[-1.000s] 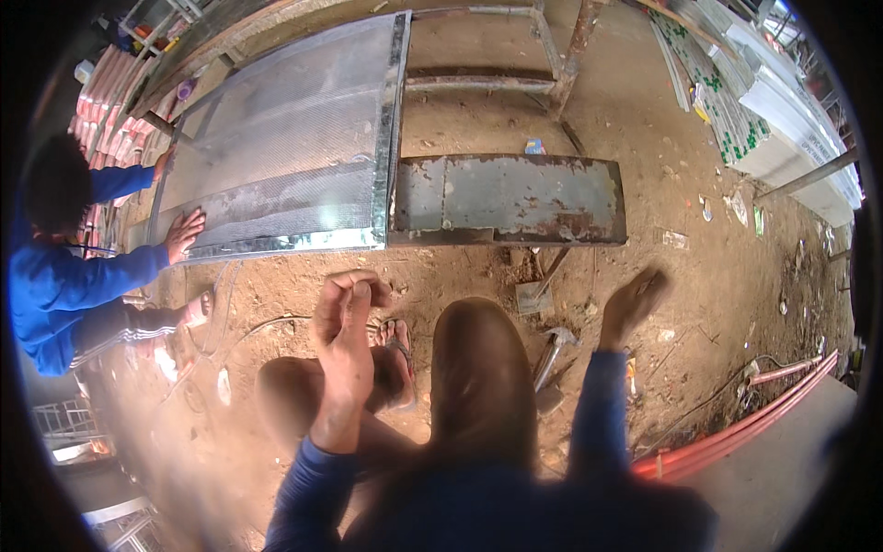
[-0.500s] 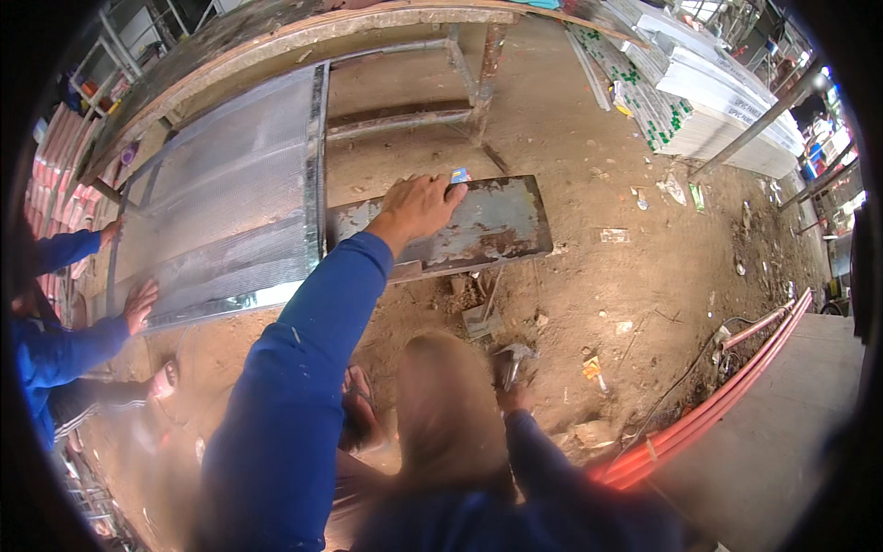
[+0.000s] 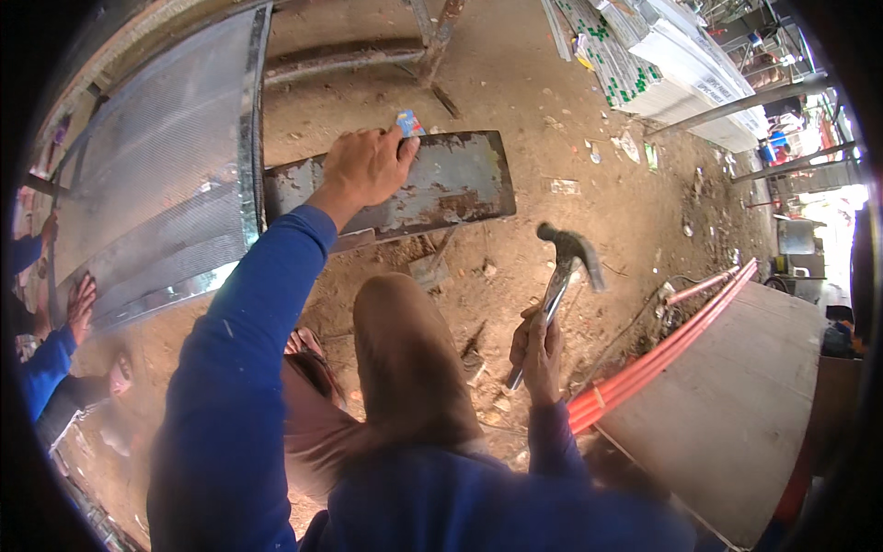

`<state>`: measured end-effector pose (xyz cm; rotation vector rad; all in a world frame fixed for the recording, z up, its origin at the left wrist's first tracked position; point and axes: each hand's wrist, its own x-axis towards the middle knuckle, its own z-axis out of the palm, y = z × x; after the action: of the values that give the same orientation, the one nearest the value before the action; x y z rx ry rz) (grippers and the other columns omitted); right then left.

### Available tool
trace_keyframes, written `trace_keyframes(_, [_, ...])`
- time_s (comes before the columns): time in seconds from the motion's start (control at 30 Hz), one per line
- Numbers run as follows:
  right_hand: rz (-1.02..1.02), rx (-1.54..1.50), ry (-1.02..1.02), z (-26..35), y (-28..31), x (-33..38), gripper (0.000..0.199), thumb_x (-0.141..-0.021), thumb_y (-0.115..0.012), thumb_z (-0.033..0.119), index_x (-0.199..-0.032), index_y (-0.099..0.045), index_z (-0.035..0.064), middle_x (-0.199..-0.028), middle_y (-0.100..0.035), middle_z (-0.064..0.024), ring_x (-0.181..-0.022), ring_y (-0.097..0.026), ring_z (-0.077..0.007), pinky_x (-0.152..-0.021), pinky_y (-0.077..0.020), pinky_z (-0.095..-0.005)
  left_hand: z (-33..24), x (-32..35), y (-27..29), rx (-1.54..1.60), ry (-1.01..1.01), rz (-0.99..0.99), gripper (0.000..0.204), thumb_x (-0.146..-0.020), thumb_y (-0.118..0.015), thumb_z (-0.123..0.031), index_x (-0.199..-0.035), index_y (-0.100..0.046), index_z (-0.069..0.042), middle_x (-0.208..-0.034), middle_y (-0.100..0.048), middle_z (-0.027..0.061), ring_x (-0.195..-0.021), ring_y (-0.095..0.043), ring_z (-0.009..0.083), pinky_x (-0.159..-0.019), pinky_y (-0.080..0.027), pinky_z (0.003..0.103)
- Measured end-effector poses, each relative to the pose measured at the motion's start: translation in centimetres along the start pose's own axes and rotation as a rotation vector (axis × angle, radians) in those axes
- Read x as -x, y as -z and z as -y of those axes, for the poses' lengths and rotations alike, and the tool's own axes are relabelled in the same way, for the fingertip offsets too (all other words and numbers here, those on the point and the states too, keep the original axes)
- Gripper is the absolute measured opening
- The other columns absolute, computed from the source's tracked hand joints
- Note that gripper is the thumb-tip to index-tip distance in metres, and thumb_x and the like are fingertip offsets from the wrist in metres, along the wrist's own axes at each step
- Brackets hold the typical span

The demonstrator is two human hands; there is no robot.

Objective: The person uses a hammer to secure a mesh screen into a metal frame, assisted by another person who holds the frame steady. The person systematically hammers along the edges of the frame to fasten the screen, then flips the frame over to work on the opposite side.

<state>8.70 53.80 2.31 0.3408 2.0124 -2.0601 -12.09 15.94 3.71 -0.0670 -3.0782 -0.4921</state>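
Note:
My left hand (image 3: 368,167) rests over a long board (image 3: 460,175) with flaking grey paint and brown worn patches. A small blue packet (image 3: 409,122) with red and yellow marks sticks out past its closed fingers; the grip itself is partly hidden. My right hand (image 3: 538,354) is wrapped round the handle of a claw hammer (image 3: 559,271), held up with its metal head at the top, right of my raised knee. The board's left end meets the edge of a framed, ribbed translucent panel (image 3: 170,152).
Another person's hand (image 3: 81,304) lies against the panel at the left. Orange pipes (image 3: 635,373) lie beside a pale slab (image 3: 727,386) at right. Stacked white panels (image 3: 699,78) and slanting metal poles (image 3: 736,108) stand at the far right. Litter dots the dirt floor.
The hammer has come up from low near the ground beside my knee, with my right hand round its handle. The view has shifted; my left hand stays on the board.

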Motion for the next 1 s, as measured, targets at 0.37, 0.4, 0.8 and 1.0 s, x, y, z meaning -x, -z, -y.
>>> trace_keyframes(0.37, [0.043, 0.694, 0.102, 12.3, -8.6, -3.1, 0.04, -0.118, -0.055, 0.039, -0.115, -0.062, -0.0004, -0.074, -0.062, -0.0172, -0.06, -0.057, -0.0284, -0.056, -0.0442, -0.0446, 1.0, 0.1, 0.1, 0.09, -0.041, -0.116, 0.045, -0.116, -0.046, -0.039, -0.112, -0.075, -0.005, -0.09, -0.078, 0.0227, -0.089, -0.077, 0.0419, -0.089, -0.06, 0.056])
trace_keyframes(0.4, [0.011, 0.438, 0.146, 15.1, -9.0, -3.0, 0.038, -0.118, -0.056, 0.039, -0.119, -0.064, 0.0014, -0.077, -0.062, -0.0095, -0.06, -0.055, -0.0211, -0.054, -0.0432, -0.0382, 1.0, 0.1, 0.1, 0.081, -0.049, -0.143, 0.045, -0.116, -0.046, -0.039, -0.111, -0.075, -0.005, -0.089, -0.079, 0.0225, -0.089, -0.078, 0.0417, -0.089, -0.06, 0.055])
trace_keyframes(0.8, [-0.14, 0.94, 0.248, 7.6, -9.9, -2.0, 0.05, -0.116, -0.05, 0.056, -0.108, -0.063, 0.0088, -0.08, -0.066, -0.0064, -0.061, -0.058, -0.0173, -0.051, -0.0438, -0.0325, 1.5, 0.0, 0.1, 0.05, -0.012, -0.229, 0.042, -0.115, -0.048, -0.039, -0.107, -0.075, -0.006, -0.089, -0.079, 0.0232, -0.089, -0.078, 0.0418, -0.088, -0.06, 0.053])
trace_keyframes(1.0, [-0.168, 0.524, 0.467, 17.4, -11.0, -3.9, 0.039, -0.121, -0.046, 0.041, -0.109, -0.058, 0.0062, -0.072, -0.057, -0.0017, -0.059, -0.052, -0.0105, -0.049, -0.0409, -0.0284, 1.1, 0.1, -0.1, 0.055, -0.006, -0.151, 0.043, -0.114, -0.048, -0.036, -0.124, -0.076, -0.005, -0.091, -0.081, 0.0199, -0.089, -0.08, 0.0362, -0.084, -0.063, 0.049])
